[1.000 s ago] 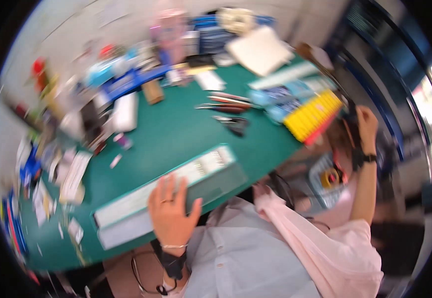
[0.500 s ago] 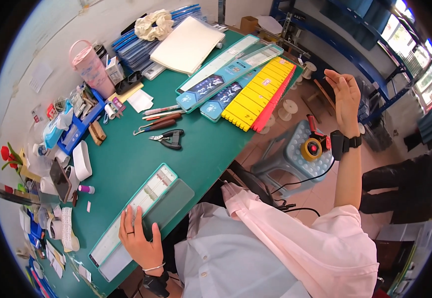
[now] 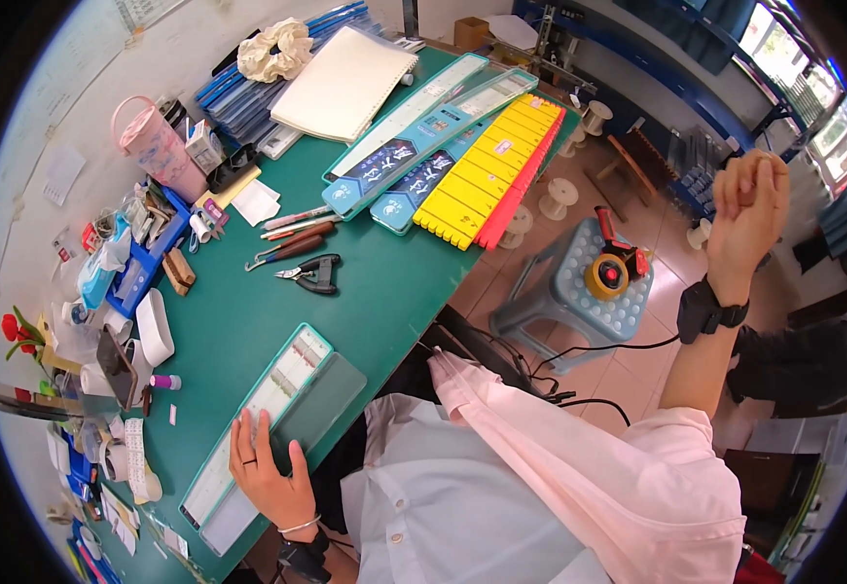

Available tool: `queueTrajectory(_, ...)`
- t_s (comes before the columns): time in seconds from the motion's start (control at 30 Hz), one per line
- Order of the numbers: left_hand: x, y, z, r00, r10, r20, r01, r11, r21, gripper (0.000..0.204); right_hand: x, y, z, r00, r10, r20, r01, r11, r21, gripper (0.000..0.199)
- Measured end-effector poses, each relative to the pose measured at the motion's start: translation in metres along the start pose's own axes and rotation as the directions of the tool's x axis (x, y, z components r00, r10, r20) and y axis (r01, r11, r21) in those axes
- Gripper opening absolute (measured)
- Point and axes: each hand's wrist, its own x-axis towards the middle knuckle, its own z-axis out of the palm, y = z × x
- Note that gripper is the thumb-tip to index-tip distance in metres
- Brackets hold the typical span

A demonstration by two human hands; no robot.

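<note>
Since half a second ago the right hand (image 3: pixel 749 209) has risen a little higher at the right, clear of the surface; the left hand (image 3: pixel 266 472) stays flat, fingers spread, on the long teal-rimmed tray (image 3: pixel 268 419). Right hand is loosely curled, holding nothing visible. Tray lies near the front edge of the green surface (image 3: pixel 384 282), long axis running from lower left to upper right; left hand is on it, right hand well apart over the floor. Beyond the tray: black pliers (image 3: pixel 314 273), brown-handled tools (image 3: pixel 292 246), then yellow ruler boards (image 3: pixel 486 170) and a cream notebook (image 3: pixel 345 83). Grey stool (image 3: pixel 569 292) with a yellow tape reel (image 3: pixel 608 275) stands below the right hand. Nothing lies between tray and pliers.
</note>
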Motion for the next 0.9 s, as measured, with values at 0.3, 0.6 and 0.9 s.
queueTrajectory(0.3, 0.007, 0.000, -0.002, 1.000, 0.017, -0.003, -0.017, 0.999, 0.031, 0.052, -0.024, -0.034, 0.072, 0.987, 0.146, 0.063, -0.147, 0.989, 0.010, 0.010)
queueTrajectory(0.6, 0.081, 0.094, -0.043, 0.958, 0.285, -0.013, -0.021, 0.028, -0.999, 0.101, -0.078, -0.056, 0.279, 0.241, 0.303, 0.922, -0.824, 0.566, 0.029, 0.014)
queueTrajectory(0.9, 0.052, 0.042, -0.041, 0.989, -0.147, -0.013, 0.032, 0.299, -0.954, 0.018, -0.114, 0.067, 0.489, -0.109, 0.299, 0.948, -0.599, 0.742, -0.303, 0.015)
